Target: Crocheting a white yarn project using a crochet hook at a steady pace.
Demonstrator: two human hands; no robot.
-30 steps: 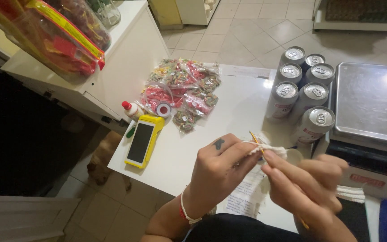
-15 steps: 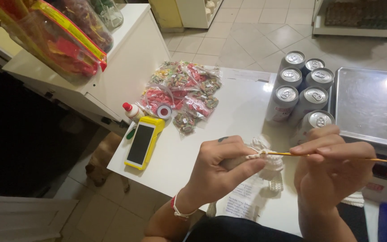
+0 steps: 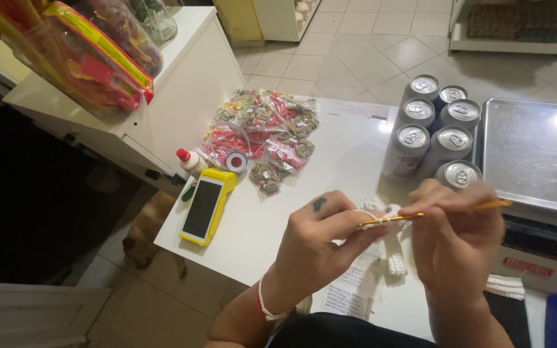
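White table (image 3: 330, 180), crochet in hand.
Right hand (image 3: 452, 238) still pinches the hook (image 3: 433, 211), now nearer; left hand (image 3: 320, 241) clamps the white yarn piece (image 3: 391, 251).

White worktop (image 3: 356, 154). Six silver drink cans (image 3: 434, 132) clustered upright, just beside a steel scale tray (image 3: 536, 154). Heap of small clear candy packets (image 3: 262, 132) at far left corner; tape roll (image 3: 236, 160) and red-capped glue bottle (image 3: 189, 161) beside it. Yellow handheld terminal (image 3: 205, 206) near left edge. Printed slip (image 3: 352, 290) at near edge. Dog (image 3: 146, 232) on tiled floor below.
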